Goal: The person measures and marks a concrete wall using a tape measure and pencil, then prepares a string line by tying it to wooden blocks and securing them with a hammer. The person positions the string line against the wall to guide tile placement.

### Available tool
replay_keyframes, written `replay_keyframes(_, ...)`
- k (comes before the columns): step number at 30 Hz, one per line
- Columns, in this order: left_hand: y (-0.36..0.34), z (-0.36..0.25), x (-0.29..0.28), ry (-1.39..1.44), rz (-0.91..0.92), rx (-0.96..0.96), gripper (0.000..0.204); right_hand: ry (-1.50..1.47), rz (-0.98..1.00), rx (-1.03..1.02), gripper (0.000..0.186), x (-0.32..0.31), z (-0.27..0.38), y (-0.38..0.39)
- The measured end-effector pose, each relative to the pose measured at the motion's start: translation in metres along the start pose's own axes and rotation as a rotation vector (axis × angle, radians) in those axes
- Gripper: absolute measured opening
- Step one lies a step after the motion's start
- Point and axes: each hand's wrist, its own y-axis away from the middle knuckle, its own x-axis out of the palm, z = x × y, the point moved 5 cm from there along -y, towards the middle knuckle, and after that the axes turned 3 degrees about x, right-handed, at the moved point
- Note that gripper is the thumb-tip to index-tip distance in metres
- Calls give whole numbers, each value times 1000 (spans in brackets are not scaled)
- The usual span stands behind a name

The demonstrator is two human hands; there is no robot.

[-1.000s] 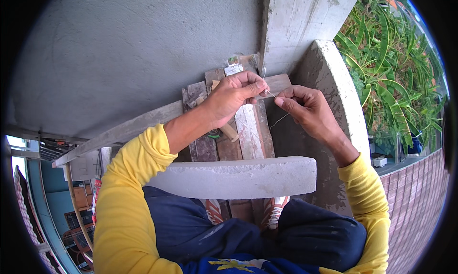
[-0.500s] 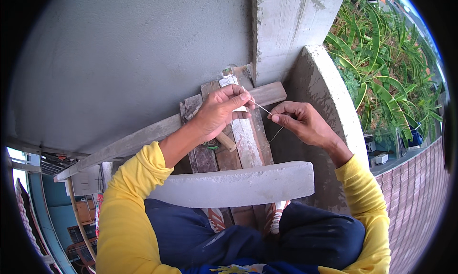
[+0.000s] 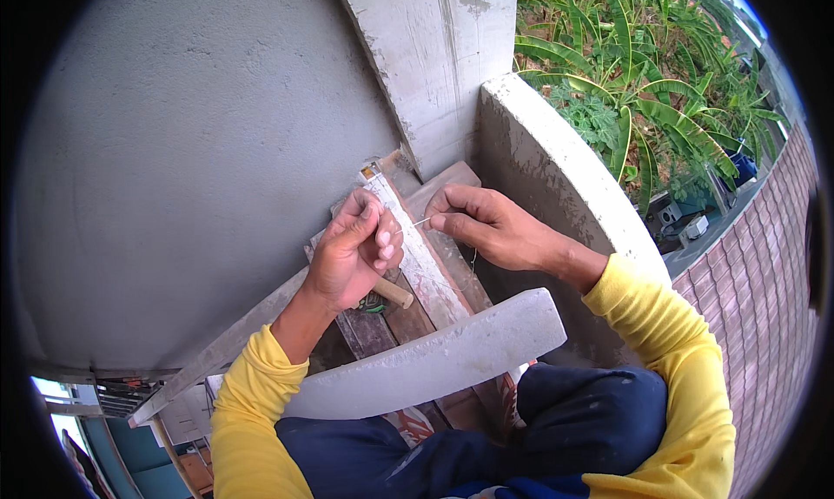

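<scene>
White string (image 3: pixel 422 222) runs as a short span between both hands, above the far half of the planks (image 3: pixel 405 323); right hand (image 3: pixel 508 231) pinches it thumb to forefinger, left hand (image 3: pixel 340 254) has fingers curled around its other end, exact grip hidden. Judged risks: uneven pull slipping it from a fingertip, or its loose tail snagging near the planks' right edge.
</scene>
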Motion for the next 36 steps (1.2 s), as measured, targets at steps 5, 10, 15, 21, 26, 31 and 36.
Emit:
replay_keyframes(5,2,-2,3,-160,-58,39,10,211,41,-21,24,7,20,0)
replay_keyframes(10,5,-7,6,-305,-113,88,10,201,-22,-137,25,-2,16,8)
replay_keyframes(15,9,-4,-13,-259,-159,-14,7,273,70,-116,25,14,16,3)
replay_keyframes(21,7,-6,0,-406,-218,-20,25,320,-30,-114,22,7,8,0)
replay_keyframes(26,4,2,7,-804,-192,-29,19,289,-129,-52,21,0,10,6)
replay_keyframes(31,7,-10,5,-882,-186,183,15,148,-85,106,21,1,12,-1)
replay_keyframes(36,1,-12,4,-640,-204,149,15,-269,-21,158,26,9,17,5)
